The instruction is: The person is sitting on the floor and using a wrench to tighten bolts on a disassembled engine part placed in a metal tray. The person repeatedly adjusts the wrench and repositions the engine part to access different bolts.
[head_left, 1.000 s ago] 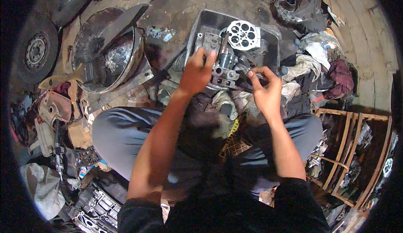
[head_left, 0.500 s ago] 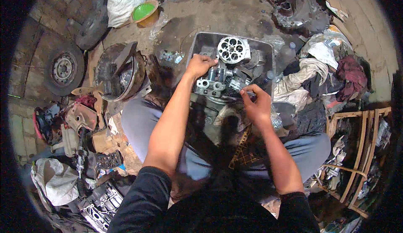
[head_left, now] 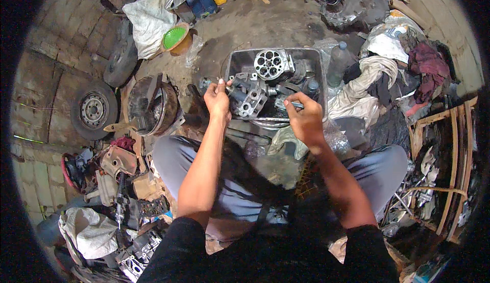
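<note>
In the grey plastic tub, a round silver plate with several holes sits at the back among dark metal parts. In front of it a cast metal housing with a cylinder attached lies tilted. My left hand, at the tub's left edge, is closed on that cylinder, its thumb raised. My right hand has its fingers bent over a silver metal part at the front right of the tub, gripping it; its fingertips are partly hidden.
Cloths, a plastic bottle and a wooden frame are on the right. To the left are tyres, a round metal pan, a white sack, a green basin and scattered engine parts.
My left hand has moved left to the tub's edge with the cylinder, and the housing has turned and tilted with it. My right hand stays on the right-side part. The view has shifted.
</note>
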